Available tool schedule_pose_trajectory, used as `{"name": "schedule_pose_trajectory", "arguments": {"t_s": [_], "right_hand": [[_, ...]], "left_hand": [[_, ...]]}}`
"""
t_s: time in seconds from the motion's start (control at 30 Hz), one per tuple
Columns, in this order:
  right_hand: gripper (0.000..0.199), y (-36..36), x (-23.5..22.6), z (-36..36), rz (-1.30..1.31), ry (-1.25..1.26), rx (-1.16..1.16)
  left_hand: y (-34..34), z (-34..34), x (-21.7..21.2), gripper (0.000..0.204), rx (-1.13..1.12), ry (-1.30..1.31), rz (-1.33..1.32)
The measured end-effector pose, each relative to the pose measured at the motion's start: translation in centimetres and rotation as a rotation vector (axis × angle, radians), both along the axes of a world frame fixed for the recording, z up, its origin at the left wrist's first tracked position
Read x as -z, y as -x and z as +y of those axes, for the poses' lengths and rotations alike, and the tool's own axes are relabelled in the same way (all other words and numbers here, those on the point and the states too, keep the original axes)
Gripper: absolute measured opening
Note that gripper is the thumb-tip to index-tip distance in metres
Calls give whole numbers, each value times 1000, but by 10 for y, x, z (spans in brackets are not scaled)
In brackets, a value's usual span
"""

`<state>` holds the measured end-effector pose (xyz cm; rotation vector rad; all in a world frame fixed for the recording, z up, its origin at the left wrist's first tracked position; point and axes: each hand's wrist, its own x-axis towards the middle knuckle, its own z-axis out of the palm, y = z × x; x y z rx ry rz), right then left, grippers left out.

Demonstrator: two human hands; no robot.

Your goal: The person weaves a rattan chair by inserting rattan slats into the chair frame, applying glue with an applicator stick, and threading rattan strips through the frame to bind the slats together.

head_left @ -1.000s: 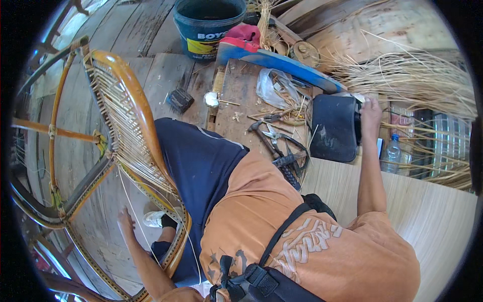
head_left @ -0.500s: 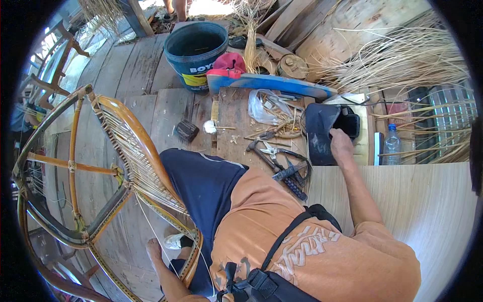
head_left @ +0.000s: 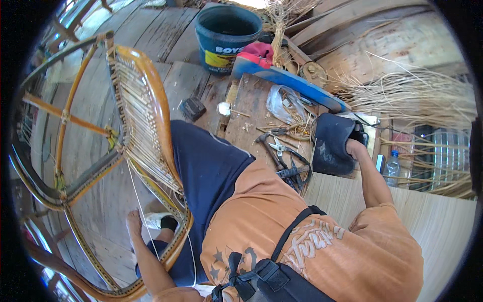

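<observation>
My right hand reaches into the opening of a black pouch at the right, its fingers hidden inside. My left hand is low at the left, within the outline of a rattan chair frame. Its fingers look curled, and I cannot make out what they hold, if anything. Beside that hand, pale loose strands hang from the frame. The chair's woven panel of light cane, edged by a glossy curved pole, rests against my leg.
A hammer, pliers and other tools lie left of the pouch, near a clear plastic bag. Behind are a blue board, a dark bucket and a red cap. Cane strands and a water bottle are at right.
My right hand has gone deeper into the pouch, hiding its fingers. The pouch has tilted and bulged. My left hand sits farther left and higher in view, as the whole view has shifted.
</observation>
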<state>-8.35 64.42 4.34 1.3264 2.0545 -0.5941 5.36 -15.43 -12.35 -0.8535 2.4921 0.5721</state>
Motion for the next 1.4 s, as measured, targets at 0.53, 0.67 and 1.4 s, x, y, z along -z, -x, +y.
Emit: {"name": "schedule_pose_trajectory", "arguments": {"t_s": [0.53,0.67,1.4], "right_hand": [[31,-17,20,37,164,300,388],[32,-17,27,29,131,280,278],[37,-11,33,94,232,185,-76]], "left_hand": [[-1,17,-11,33,148,-40,29],[8,31,-24,37,-105,-142,-57],[-13,8,14,34,-236,-267,-33]]}}
